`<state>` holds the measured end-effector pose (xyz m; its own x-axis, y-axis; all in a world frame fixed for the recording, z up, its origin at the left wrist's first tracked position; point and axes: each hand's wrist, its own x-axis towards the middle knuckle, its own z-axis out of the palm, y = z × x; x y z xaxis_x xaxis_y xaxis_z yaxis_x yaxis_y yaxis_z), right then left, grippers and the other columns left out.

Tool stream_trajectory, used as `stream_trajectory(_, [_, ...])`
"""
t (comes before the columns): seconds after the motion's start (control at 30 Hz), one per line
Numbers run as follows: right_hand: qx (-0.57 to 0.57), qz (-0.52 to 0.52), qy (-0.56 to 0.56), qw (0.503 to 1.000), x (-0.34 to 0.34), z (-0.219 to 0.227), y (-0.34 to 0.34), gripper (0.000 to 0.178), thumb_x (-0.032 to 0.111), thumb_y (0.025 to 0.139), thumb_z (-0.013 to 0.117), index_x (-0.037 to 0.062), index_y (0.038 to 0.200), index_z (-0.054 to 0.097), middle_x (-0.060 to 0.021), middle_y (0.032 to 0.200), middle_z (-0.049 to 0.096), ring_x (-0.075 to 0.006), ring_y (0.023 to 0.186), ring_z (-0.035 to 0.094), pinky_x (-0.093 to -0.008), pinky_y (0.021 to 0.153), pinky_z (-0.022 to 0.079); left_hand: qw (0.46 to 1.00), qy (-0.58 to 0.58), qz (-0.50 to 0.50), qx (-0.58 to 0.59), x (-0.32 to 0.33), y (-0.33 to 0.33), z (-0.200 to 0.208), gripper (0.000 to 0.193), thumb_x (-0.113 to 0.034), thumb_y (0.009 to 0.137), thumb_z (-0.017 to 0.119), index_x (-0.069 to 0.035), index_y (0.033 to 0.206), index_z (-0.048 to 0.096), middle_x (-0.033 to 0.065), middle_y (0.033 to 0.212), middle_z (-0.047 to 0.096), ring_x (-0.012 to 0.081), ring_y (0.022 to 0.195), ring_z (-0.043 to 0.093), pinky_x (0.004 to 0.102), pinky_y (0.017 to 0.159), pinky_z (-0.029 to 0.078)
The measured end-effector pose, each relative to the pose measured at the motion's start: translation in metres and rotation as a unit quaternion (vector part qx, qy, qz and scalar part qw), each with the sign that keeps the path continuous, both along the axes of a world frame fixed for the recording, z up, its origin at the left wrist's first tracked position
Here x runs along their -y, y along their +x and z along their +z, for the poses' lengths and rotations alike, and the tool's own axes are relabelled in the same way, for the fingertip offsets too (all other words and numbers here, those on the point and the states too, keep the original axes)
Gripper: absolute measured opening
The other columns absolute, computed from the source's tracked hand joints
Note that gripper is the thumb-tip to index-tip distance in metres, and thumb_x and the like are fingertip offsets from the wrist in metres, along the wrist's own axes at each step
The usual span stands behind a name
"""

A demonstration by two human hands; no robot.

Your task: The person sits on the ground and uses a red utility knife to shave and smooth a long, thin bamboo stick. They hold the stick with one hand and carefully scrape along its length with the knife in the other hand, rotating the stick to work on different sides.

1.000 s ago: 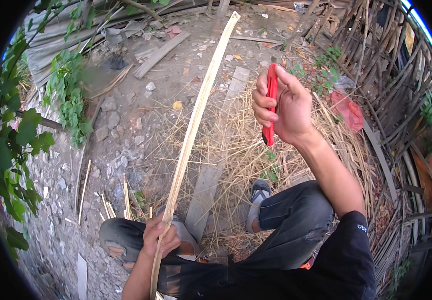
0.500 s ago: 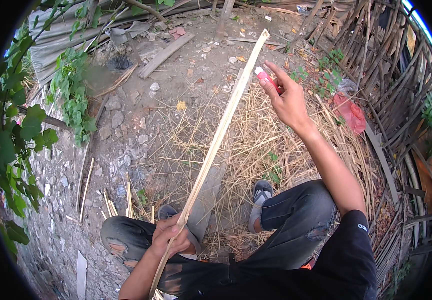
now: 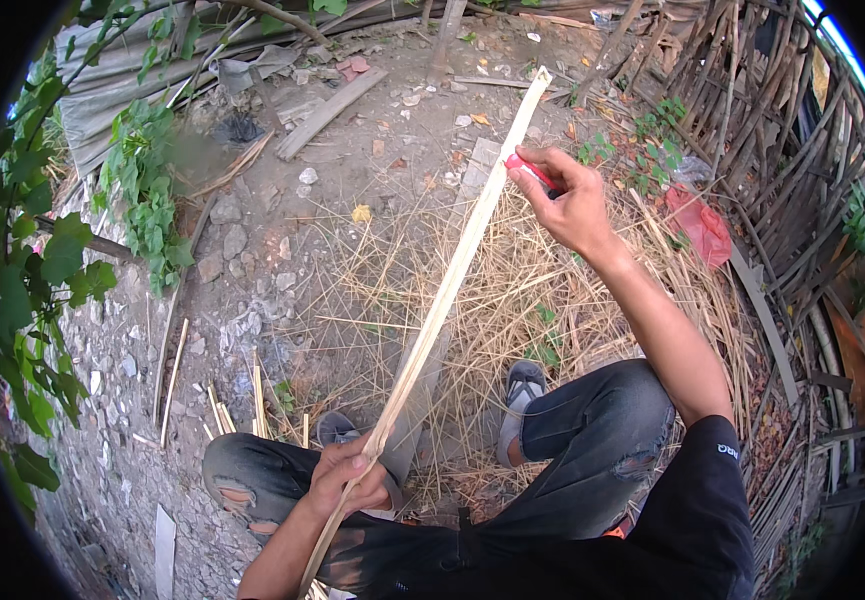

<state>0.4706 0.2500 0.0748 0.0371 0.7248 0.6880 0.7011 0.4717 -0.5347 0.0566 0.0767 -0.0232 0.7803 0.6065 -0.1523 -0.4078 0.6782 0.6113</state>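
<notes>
ground (image 3: 352, 200): packed dirt and grey stones, dry straw-coloured shavings heaped ahead of the feet
fence (image 3: 752, 130): weathered bamboo poles, upper right, red plastic bag (image 3: 700, 225) lying at its foot
plank (image 3: 330, 112): flat grey wood, lying on dirt, upper middle
bamboo strip (image 3: 452, 280): long, thin, pale yellow, flat; runs diagonally from lap up to far end near top centre
left hand (image 3: 347, 480): closed around the strip's lower end, by the knee
right hand (image 3: 572, 205): fingers wrapped on red-handled knife (image 3: 530, 172), pressed against the strip's upper part
containers: none visible
</notes>
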Motion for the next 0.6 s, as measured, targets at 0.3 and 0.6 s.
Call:
stream_trajectory(0.3, [0.011, -0.045, -0.004, 0.999, -0.016, -0.001, -0.01, 0.028, 0.023, 0.093, 0.075, 0.0062, 0.115, 0.075, -0.014, 0.079, 0.074, -0.0139, 0.058, 0.064, -0.0311, 0.056, 0.05, 0.996, -0.065, 0.009, 0.057, -0.003, 0.002, 0.0, 0.052, -0.02, 0.108, 0.046, -0.003, 0.156, 0.038, -0.0006, 0.055, 0.035, 0.0074, 0.039, 0.031, 0.0228, 0.039, 0.029])
stream_trajectory(0.6, [0.0, -0.015, -0.037, 0.999, -0.015, -0.008, -0.011, 0.027, 0.026, 0.094, 0.076, 0.0064, 0.112, 0.075, -0.0144, 0.072, 0.071, -0.0115, 0.056, 0.06, -0.0296, 0.054, 0.048, 0.999, -0.026, 0.008, 0.022, -0.004, 0.001, 0.0, 0.051, -0.021, 0.108, 0.046, -0.004, 0.156, 0.039, -0.0004, 0.055, 0.036, 0.0081, 0.039, 0.03, 0.0232, 0.04, 0.029])
